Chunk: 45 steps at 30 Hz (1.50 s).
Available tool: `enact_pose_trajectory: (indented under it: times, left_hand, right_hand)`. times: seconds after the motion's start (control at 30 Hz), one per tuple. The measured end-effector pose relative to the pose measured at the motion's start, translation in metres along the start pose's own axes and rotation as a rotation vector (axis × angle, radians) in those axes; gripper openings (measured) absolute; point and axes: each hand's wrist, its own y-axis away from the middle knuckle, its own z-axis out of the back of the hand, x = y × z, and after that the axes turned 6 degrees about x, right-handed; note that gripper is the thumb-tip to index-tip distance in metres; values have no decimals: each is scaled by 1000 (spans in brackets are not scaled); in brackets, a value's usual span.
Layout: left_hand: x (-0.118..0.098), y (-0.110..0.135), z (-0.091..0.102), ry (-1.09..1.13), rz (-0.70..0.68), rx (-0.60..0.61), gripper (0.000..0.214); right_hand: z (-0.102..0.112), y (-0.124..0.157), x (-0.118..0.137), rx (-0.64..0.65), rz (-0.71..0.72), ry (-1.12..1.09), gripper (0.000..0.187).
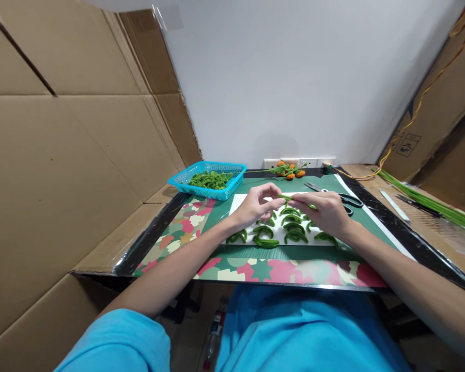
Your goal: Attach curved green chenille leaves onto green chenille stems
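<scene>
Above a white sheet [238, 201], both hands meet at a short green pipe cleaner piece [284, 197]. The fingertips of my left hand [260, 202] pinch its left end. From the other side my right hand [323, 206] grips it, thumb and fingers closed, hiding part of it. Several curved green pipe cleaner pieces [293, 226] lie in rough rows on the sheet below. One flat bundle of them [266, 243] rests at the sheet's front edge. My right hand covers some pieces behind it.
A blue basket [227, 194] of green pieces stands at the back left. Orange flowers [290, 174] lie near the wall sockets [273, 164]. Scissors [351, 200] lie behind my right hand. Long green stems [434, 201], a pen [418, 205] and a pale strip [395, 205] lie at the right.
</scene>
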Motion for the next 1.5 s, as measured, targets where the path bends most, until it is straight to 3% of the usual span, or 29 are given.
enact_pose_trajectory:
  times: [0.4, 0.67, 1.0, 1.3, 1.5]
  left_hand:
    - [7, 0, -7, -15, 40, -20, 44]
    - [-2, 2, -10, -40, 32, 84, 45]
    - [2, 0, -4, -150, -19, -2, 39]
    - [3, -1, 2, -6, 40, 88, 38]
    - [2, -3, 3, 54, 52, 37, 37]
  right_hand:
    - [0, 2, 2, 150, 111, 26, 30]
    - [1, -1, 4, -1, 4, 67, 15]
    - [1, -1, 1, 58, 55, 66, 16]
    - [5, -3, 2, 45, 133, 102, 14]
    - [5, -5, 3, -22, 147, 79, 12]
